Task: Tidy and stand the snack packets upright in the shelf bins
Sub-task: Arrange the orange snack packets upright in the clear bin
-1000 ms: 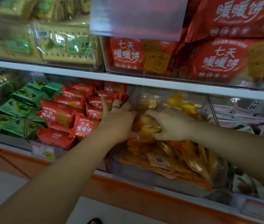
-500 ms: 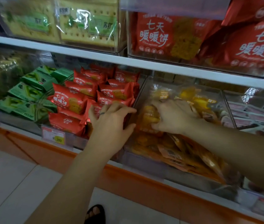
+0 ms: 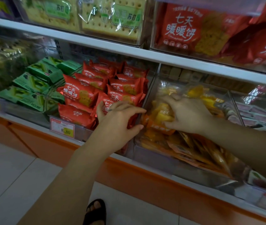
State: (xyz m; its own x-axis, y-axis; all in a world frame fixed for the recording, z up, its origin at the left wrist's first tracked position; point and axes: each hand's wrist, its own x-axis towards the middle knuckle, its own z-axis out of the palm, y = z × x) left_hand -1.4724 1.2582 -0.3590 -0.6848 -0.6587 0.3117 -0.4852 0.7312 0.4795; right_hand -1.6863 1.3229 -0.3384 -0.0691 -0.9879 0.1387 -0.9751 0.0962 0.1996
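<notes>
Right hand (image 3: 190, 116): I curl fingers over the top and thumb under the bottom of one orange packet (image 3: 159, 118), gripping it inside the clear bin (image 3: 161, 161).
Left hand (image 3: 119, 122): it is spread and half-curled with nothing in it, at the bin's clear side wall (image 3: 150, 88). I cannot tell whether the fingertips touch the wall.
Held packet: it sits between my two hands, lifted above the pile with its printed face towards me. Its lower seam runs roughly from hand to hand, and blur hides its long axis.
Other orange packets (image 3: 194, 148): below my right wrist, they lie slumped and fanned, with their long axes slanting down towards the bin's front.
Edges: the side wall stands just beyond my left fingertips, and the white shelf lip (image 3: 145, 54) runs above both hands.
Open room: there is a gap behind my right hand, at the back of the bin.
Neighbours: red packets (image 3: 80, 95) are packed upright beyond my left hand, with green packets (image 3: 34, 83) further out.
</notes>
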